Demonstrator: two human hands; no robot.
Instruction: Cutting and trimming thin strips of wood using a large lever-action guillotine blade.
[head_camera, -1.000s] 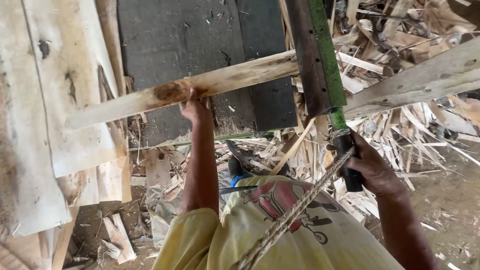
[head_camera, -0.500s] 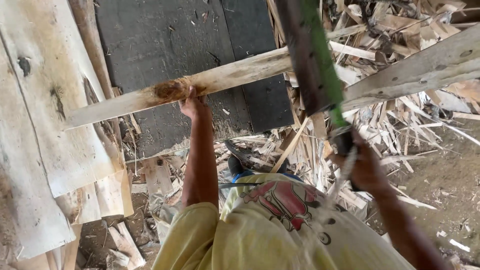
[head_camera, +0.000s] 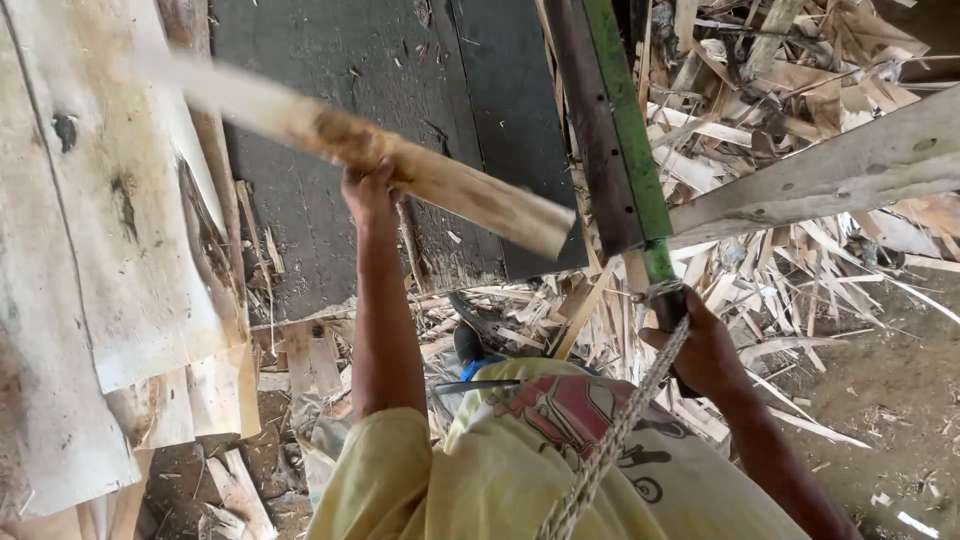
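The left hand (head_camera: 368, 190) has its fingers closed around one pale wooden stick (head_camera: 400, 165), gripping it near the middle at a brown, bark-stained patch. The stick is raised and slants from upper left down to lower right, its left part blurred, its right end cut square just beside the blade. The right hand (head_camera: 700, 350) has its fingers wrapped around the dark handle (head_camera: 668, 300) of one long blade (head_camera: 610, 120), a flat dark bar with a green strip along its right edge, which runs up and out of the top of the view. One twisted rope (head_camera: 620, 430) is knotted around the handle just above the right hand and hangs down across the yellow shirt (head_camera: 480, 470). Behind the stick lies one dark panel (head_camera: 330, 90). To the left lie pale veneer sheets (head_camera: 90, 220). One thick grey beam (head_camera: 840, 170) slants across the right, above a heap of wood offcuts (head_camera: 800, 270) too tangled to count.
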